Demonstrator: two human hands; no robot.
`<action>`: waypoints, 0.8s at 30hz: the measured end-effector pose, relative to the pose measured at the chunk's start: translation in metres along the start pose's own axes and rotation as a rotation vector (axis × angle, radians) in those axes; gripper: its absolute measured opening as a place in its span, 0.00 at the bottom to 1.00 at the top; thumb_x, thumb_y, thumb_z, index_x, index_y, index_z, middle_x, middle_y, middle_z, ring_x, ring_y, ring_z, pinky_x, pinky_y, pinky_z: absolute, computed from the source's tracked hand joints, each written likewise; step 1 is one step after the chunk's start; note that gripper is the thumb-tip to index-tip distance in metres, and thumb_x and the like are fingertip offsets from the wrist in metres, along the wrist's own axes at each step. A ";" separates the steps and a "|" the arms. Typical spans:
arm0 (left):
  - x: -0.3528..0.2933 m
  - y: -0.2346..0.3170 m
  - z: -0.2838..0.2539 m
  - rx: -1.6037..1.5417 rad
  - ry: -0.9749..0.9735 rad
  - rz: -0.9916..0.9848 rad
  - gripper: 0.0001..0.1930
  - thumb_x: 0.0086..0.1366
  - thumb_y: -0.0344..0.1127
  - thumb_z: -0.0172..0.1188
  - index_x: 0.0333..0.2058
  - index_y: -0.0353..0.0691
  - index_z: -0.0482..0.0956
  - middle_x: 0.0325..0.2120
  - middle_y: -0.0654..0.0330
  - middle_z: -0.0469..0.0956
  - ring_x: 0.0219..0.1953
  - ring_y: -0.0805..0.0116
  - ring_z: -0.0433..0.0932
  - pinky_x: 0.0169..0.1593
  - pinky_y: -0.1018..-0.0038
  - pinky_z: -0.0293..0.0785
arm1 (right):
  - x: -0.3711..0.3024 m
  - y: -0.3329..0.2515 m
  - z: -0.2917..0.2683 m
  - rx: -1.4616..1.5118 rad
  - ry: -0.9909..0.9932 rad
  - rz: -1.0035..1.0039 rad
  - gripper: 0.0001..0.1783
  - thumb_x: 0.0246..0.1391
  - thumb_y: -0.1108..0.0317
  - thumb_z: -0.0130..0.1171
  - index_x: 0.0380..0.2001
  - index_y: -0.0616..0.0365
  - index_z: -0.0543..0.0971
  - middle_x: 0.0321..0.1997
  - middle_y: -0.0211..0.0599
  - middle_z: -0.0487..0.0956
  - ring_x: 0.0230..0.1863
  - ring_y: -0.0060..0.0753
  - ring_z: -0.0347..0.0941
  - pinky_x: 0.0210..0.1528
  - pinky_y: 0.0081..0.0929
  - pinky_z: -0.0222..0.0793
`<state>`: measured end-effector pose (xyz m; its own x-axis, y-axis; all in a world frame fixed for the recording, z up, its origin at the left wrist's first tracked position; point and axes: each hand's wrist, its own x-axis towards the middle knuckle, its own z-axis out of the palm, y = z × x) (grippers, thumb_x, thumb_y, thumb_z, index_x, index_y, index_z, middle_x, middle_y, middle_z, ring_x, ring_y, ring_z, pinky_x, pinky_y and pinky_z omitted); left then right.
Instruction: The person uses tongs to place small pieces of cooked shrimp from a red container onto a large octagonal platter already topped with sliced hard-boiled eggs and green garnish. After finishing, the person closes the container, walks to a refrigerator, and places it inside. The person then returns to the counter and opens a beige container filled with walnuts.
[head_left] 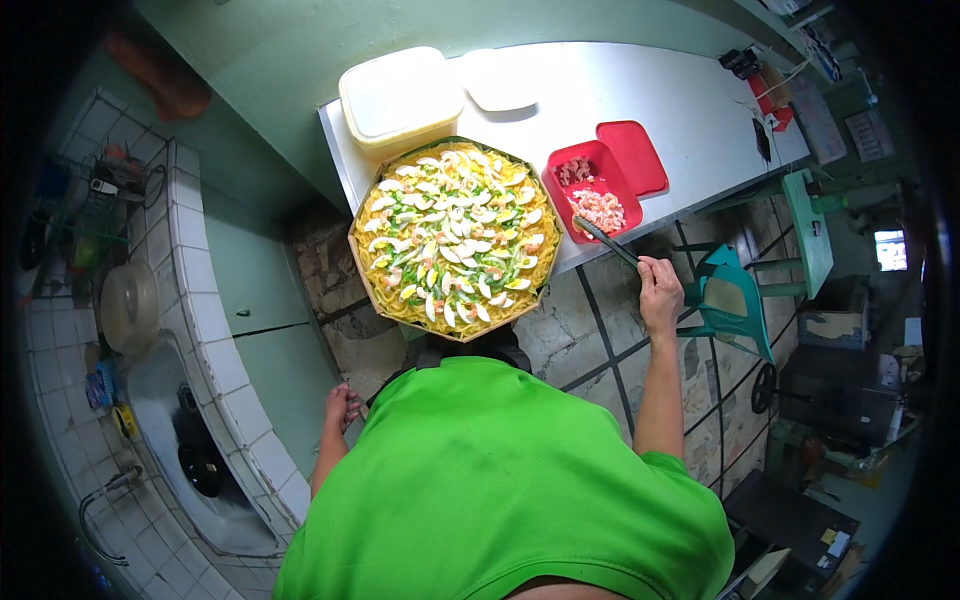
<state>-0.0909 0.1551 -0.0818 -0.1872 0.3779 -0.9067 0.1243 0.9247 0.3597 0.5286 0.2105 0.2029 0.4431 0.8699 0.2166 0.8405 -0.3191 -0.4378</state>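
My right hand (660,292) is closed round the handle end of dark tongs (612,243). The tips of the tongs reach the peeled shrimp (600,208) in a red plastic container (606,160). A second small heap of pinkish pieces (575,170) lies in the container's far part. To its left, at the table's near edge, an eight-sided tray (364,285) holds yellow noodles topped with boiled egg slices, green vegetable pieces and some shrimp. My left hand (343,405) hangs low by my side with curled fingers, and nothing shows in it.
The white table (640,90) also bears a large lidded tub (400,95), a white lid (500,80) and a red lid (637,158) beside the container. A green plastic chair (730,305) stands at right. A tiled counter with a sink (190,460) runs along the left.
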 end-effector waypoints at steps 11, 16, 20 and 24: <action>0.009 0.001 0.012 -0.037 -0.054 0.039 0.17 0.71 0.49 0.51 0.54 0.52 0.71 0.37 0.65 0.77 0.27 0.72 0.77 0.27 0.74 0.72 | -0.020 -0.027 0.034 0.069 -0.285 -0.080 0.11 0.60 0.62 0.55 0.36 0.54 0.82 0.36 0.38 0.79 0.38 0.46 0.77 0.40 0.37 0.72; 0.006 -0.013 0.002 -0.010 -0.020 0.005 0.17 0.71 0.50 0.50 0.54 0.54 0.70 0.36 0.66 0.77 0.29 0.71 0.77 0.27 0.72 0.72 | -0.021 -0.027 0.033 0.075 -0.291 -0.061 0.11 0.60 0.61 0.55 0.36 0.53 0.83 0.36 0.39 0.79 0.38 0.46 0.77 0.41 0.37 0.72; 0.001 -0.015 0.000 -0.006 0.001 -0.056 0.17 0.71 0.51 0.49 0.54 0.55 0.70 0.37 0.67 0.77 0.31 0.70 0.77 0.28 0.70 0.72 | -0.016 -0.017 0.022 0.129 -0.225 -0.011 0.11 0.60 0.62 0.56 0.38 0.54 0.83 0.36 0.40 0.79 0.38 0.47 0.77 0.41 0.37 0.71; -0.004 -0.013 0.001 0.019 -0.021 -0.013 0.17 0.71 0.51 0.49 0.54 0.54 0.70 0.39 0.66 0.77 0.32 0.70 0.77 0.29 0.70 0.73 | -0.009 -0.005 0.013 0.124 -0.025 0.016 0.12 0.63 0.64 0.54 0.40 0.58 0.82 0.37 0.42 0.79 0.39 0.46 0.76 0.42 0.36 0.70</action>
<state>-0.0911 0.1419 -0.0826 -0.1679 0.3649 -0.9158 0.1401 0.9284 0.3442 0.5161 0.2090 0.1914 0.4468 0.8748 0.1874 0.7877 -0.2854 -0.5459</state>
